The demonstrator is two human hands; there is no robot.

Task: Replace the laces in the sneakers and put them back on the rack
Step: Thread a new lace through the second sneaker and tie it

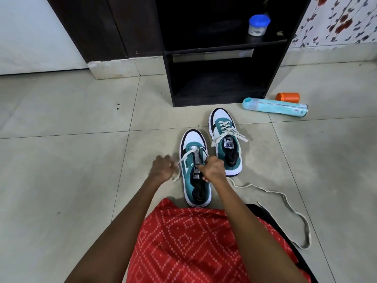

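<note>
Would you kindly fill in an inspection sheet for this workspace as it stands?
Surface: pale tiled floor, a few dark specks.
Job's things: near teal, white and black sneaker, cream lace through its front eyelets only; far matching sneaker loosely laced, ends splayed; black wooden rack behind them.
Clutter: turquoise spray can lying flat; orange cylinder beside it; blue-lidded clear jar on the rack's shelf.
Grippers: left hand, blurred, holds one lace side; right hand grips the other over the tongue.
Cables: nothing seen; the lace's long end trails across the floor, right.
Surroundings: floral wallpaper right.
</note>
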